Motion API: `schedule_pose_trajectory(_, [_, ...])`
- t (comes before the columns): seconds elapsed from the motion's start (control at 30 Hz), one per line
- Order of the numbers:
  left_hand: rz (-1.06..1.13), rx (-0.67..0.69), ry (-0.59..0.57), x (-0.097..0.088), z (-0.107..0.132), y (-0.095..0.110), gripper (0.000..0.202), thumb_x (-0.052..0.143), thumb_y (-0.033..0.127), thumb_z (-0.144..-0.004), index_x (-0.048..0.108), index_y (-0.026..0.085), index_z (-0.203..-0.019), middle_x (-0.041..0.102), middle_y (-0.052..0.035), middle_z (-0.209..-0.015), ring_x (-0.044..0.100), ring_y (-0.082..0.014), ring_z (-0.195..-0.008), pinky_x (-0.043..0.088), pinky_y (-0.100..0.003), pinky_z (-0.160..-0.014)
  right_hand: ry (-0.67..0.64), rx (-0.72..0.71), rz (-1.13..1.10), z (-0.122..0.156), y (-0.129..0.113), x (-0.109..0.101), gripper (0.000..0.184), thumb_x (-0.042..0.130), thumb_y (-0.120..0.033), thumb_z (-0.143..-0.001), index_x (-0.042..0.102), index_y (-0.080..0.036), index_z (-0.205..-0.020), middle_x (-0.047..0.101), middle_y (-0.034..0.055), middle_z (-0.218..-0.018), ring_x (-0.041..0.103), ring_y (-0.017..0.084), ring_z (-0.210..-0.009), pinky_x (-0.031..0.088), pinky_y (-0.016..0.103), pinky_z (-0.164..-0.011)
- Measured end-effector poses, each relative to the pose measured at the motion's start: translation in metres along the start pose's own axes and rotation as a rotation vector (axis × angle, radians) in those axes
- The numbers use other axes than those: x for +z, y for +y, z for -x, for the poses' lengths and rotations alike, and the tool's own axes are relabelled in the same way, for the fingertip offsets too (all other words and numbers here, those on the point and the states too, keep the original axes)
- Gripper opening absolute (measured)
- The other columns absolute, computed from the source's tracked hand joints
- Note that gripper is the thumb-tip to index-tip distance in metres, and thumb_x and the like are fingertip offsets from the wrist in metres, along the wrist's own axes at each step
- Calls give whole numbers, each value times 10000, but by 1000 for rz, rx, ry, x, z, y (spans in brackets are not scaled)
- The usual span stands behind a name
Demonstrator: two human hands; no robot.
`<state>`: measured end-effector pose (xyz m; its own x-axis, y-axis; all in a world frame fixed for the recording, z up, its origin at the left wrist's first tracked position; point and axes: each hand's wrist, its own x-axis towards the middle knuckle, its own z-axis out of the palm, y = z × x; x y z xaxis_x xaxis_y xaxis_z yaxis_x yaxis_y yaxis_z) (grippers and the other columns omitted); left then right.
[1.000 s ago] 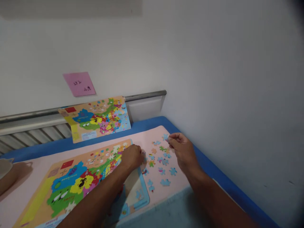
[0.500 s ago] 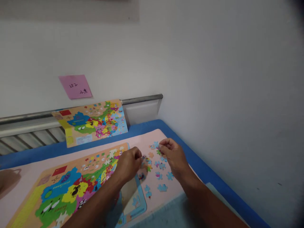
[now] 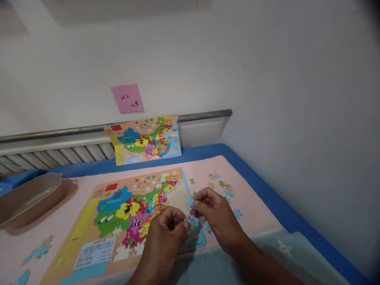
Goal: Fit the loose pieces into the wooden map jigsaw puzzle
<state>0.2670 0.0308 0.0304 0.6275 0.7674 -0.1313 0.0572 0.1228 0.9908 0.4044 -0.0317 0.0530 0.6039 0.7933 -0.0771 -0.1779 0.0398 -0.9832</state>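
Note:
A partly assembled map jigsaw puzzle (image 3: 118, 211) lies on the pink mat, with pale bare gaps along its right side and lower edge. Over its lower right part is my left hand (image 3: 166, 241), thumb and fingers pinched together; whatever they hold is too small to make out. My right hand (image 3: 218, 219) is closed at the board's right border, and a small purple-pink puzzle piece (image 3: 192, 207) shows at its fingertips. Loose puzzle pieces (image 3: 225, 185) are scattered to the right of the board, some hidden behind my right hand.
A brown oval tray (image 3: 32, 202) sits at the left, with more pieces (image 3: 38, 250) in front of it. A printed reference map (image 3: 145, 142) hangs against the metal rail (image 3: 204, 115) at the back. Light blue cloth (image 3: 267, 245) covers the near edge, and a wall rises on the right.
My hands have drawn back from the loose pieces, toward the board's right edge and closer together. The view has turned left, bringing the brown tray fully into sight.

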Motion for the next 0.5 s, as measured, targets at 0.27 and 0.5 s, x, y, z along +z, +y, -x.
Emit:
schedule_pose_trajectory(0.27, [-76, 6, 55, 0, -6, 0, 204, 655, 331, -665, 537, 176, -728, 479, 36, -578, 435, -124, -505, 337, -243, -477, -83, -49, 74, -2, 9, -1, 81, 615, -235, -684, 563, -191, -728, 553, -60, -584, 524, 106, -542, 413, 234, -546])
schedule_pose_trajectory(0.5, [-105, 29, 81, -13, 0, -1, 236, 721, 351, -678, 572, 172, -712, 469, 39, -586, 426, -116, -526, 330, -217, -495, -43, -113, 53, -2, 10, -2, 50, 592, -203, -697, 575, -191, -743, 578, -47, -613, 558, 116, -577, 441, 240, -574])
